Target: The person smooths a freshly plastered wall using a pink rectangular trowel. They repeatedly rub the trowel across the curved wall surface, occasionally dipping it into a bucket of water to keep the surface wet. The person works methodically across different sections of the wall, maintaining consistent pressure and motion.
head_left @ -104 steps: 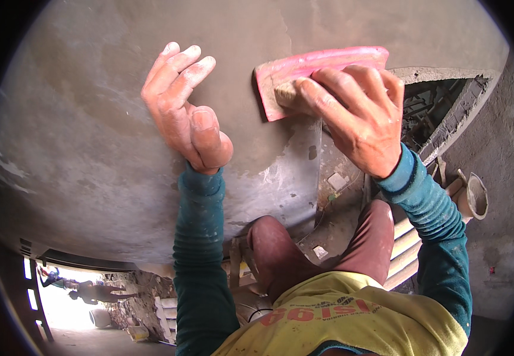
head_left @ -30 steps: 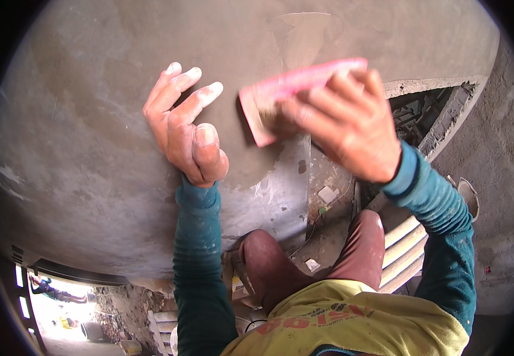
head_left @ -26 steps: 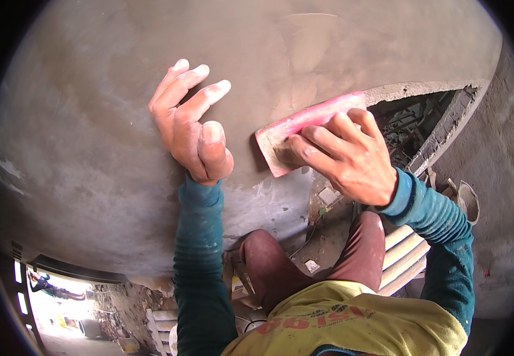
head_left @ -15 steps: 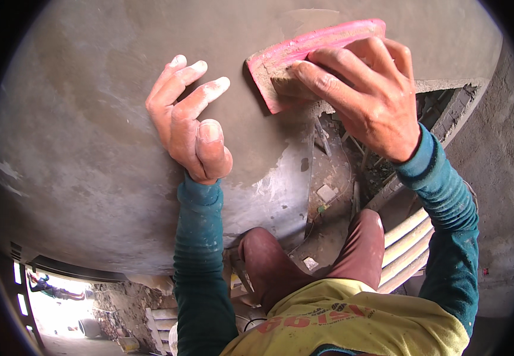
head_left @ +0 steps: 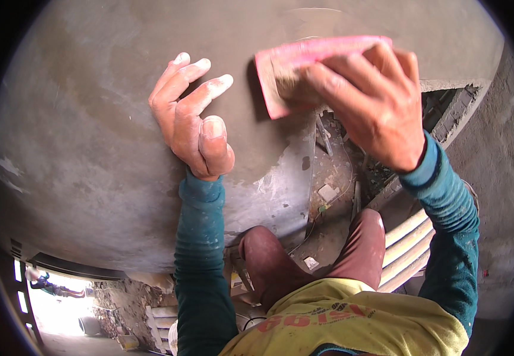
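My right hand (head_left: pixel 375 104) is closed on a pink plastering float (head_left: pixel 277 68), its back smeared with grey-brown mortar. The float lies against or just off the grey plastered wall (head_left: pixel 108 113), close to the ragged upper edge of an opening; I cannot tell whether it touches. The handle is hidden under my fingers, which are slightly blurred. To the left, my left hand (head_left: pixel 191 121) is empty, its fingers apart and loosely bent, with whitish dust on the tips. It hovers over or rests lightly by the wall.
Beyond the opening's rough edge (head_left: pixel 454 118) lies debris-strewn ground with a pale tile piece (head_left: pixel 328 192). Thick pale poles (head_left: pixel 408 252) lie beside my right knee. At lower left, a person (head_left: pixel 55 288) and a bucket (head_left: pixel 89 326) show in bright light.
The float has turned a little, its right end swinging down toward me, and has shifted slightly right with my right hand. My left hand has barely moved.
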### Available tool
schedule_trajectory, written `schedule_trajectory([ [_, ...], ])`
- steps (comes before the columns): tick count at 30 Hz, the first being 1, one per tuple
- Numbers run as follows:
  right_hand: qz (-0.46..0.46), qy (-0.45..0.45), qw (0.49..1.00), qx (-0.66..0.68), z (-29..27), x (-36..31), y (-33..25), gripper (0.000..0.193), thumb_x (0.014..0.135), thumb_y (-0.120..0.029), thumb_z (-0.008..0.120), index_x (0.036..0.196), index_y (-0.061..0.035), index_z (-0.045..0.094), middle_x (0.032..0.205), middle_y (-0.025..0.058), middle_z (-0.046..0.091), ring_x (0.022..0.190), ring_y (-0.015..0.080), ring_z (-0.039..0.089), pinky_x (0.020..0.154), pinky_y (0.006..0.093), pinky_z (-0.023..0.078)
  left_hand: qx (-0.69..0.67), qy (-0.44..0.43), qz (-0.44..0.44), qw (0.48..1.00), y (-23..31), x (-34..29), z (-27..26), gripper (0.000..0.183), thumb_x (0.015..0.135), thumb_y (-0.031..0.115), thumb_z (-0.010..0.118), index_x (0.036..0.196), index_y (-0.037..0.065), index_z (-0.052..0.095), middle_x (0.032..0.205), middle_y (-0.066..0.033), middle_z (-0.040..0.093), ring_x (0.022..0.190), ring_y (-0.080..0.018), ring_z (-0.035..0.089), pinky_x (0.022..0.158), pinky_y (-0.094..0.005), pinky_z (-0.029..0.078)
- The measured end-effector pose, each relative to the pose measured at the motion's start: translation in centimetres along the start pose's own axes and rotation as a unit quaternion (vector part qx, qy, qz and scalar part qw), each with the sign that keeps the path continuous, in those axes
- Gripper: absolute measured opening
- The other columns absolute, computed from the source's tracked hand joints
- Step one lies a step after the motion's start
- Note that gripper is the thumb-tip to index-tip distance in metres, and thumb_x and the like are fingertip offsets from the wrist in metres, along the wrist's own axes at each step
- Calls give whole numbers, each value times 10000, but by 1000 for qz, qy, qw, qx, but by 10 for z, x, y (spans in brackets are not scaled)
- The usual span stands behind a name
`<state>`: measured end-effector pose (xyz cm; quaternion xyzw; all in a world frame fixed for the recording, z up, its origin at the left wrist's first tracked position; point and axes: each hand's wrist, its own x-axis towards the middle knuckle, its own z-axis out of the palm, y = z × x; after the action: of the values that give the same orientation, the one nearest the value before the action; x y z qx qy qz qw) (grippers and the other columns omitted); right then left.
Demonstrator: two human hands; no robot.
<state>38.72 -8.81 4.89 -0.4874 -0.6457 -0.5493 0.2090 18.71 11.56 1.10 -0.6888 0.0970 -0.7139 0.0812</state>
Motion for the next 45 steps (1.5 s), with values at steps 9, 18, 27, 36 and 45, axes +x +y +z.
schedule_trajectory([
  [9, -34, -56, 998, 19, 11, -19, -22, 511, 828, -216, 767, 1338, -228, 760, 1101, -16, 657, 1018, 222, 616, 902, 431, 455, -2, -10, 2, 1000, 0, 2, -2, 445, 1043, 317, 471, 1111, 17, 793, 1294, -200, 720, 1299, -412, 609, 1144, -561, 508],
  [18, -25, -127, 988, 80, 8, -86, -60, 561, 808, -234, 705, 1368, -195, 708, 1111, -7, 604, 1004, 215, 598, 868, 430, 470, 57, -67, 34, 996, 2, 5, -8, 446, 1103, 270, 358, 1198, 11, 708, 1352, -204, 682, 1354, -429, 604, 1161, -574, 505],
  [27, -8, 5, 999, -31, -6, 0, 1, 470, 847, -183, 794, 1310, -263, 791, 1212, -69, 751, 1009, 203, 654, 934, 386, 431, 13, -7, 9, 1000, 0, 0, -1, 458, 1081, 347, 469, 1116, 36, 803, 1276, -175, 726, 1293, -387, 617, 1122, -547, 519],
  [36, -47, 4, 999, -18, 4, 29, 13, 482, 838, -162, 772, 1315, -231, 777, 1144, -40, 705, 1047, 228, 637, 962, 420, 454, 26, -51, 5, 998, 2, -1, -10, 451, 1063, 260, 366, 1211, 11, 711, 1362, -215, 677, 1386, -434, 581, 1172, -597, 486],
  [45, -31, -30, 999, 14, -10, 1, -3, 493, 797, -198, 771, 1289, -223, 778, 1084, -40, 679, 968, 226, 607, 837, 416, 419, 11, -6, -6, 1000, 2, 0, -4, 487, 1077, 350, 442, 1109, 21, 801, 1272, -187, 725, 1291, -395, 625, 1133, -549, 519],
])
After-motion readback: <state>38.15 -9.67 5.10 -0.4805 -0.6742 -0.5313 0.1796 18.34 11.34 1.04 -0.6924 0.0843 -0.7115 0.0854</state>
